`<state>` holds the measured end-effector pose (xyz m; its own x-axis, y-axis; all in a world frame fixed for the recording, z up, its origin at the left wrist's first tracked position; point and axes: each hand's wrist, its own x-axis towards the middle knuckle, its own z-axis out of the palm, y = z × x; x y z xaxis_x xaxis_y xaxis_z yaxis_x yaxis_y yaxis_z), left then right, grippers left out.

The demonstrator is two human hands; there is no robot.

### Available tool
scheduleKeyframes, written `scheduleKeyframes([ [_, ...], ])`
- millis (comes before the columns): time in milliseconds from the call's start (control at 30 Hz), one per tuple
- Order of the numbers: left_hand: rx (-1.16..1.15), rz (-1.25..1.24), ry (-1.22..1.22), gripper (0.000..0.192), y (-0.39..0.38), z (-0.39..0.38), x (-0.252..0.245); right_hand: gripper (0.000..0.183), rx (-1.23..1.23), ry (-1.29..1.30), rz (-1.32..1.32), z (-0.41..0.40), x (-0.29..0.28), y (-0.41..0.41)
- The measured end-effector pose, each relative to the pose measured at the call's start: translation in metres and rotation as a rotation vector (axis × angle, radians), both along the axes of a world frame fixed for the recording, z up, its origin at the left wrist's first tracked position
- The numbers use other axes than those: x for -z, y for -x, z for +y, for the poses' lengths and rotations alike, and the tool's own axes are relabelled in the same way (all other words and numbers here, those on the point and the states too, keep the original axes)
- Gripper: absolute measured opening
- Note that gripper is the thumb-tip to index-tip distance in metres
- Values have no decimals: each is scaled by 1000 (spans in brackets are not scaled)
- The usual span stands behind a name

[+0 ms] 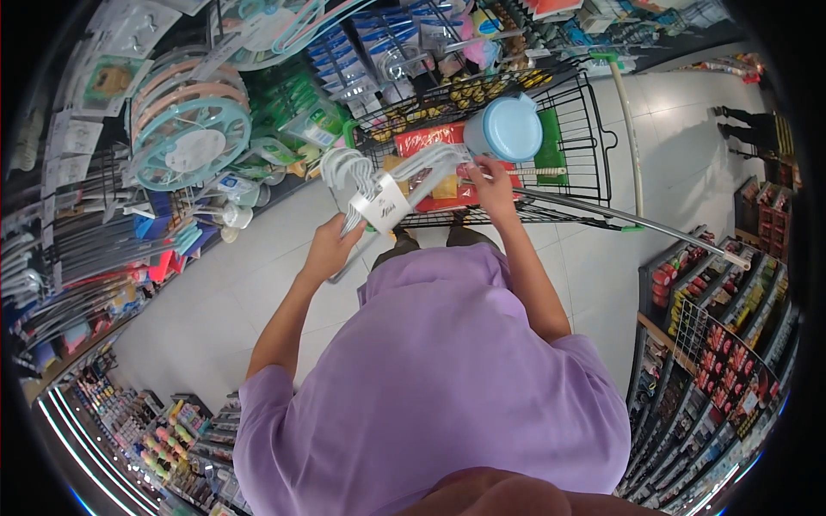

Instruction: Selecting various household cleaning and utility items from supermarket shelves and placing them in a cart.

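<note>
A bundle of white clothes hangers (385,201), wrapped in a white paper band with writing, is held over the near end of a wire shopping cart (597,138). My left hand (330,248) is closed round one end of the bundle. At its other end is my right hand (492,187), with thumb and fingers pinching the hangers near a tag. Inside the cart are a light blue lidded bucket (511,129), red packages (429,138) and a green item (550,145). A metal pole (619,213) sticks out past the cart's side.
Shelving with round plastic drying racks (193,145), green packs (290,97) and hooks of household goods runs along the left and far side. Stocked shelves (723,322) stand at the right. Another person's dark-clothed legs (748,122) show at the upper right.
</note>
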<state>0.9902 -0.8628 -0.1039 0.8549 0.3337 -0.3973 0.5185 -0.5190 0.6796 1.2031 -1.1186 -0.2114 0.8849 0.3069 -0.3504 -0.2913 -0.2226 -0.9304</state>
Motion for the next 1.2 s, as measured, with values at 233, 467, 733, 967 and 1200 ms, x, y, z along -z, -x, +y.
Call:
scheduleKeyframes([
  [233,95,20,-287,33,-68,2,53,21,0,19,46,-52,26,2],
  [467,289,194,-438,35,-154,6,152,21,-87,300,-20,-113,66,13],
  [733,433,283,-424,40,-217,12,268,21,50,342,68,-170,67,34],
  [967,126,32,-753,52,-231,9,300,19,34,395,114,-177,74,32],
  [1200,-108,164,-44,57,-198,-19,307,16,-62,256,31,-119,61,-5],
])
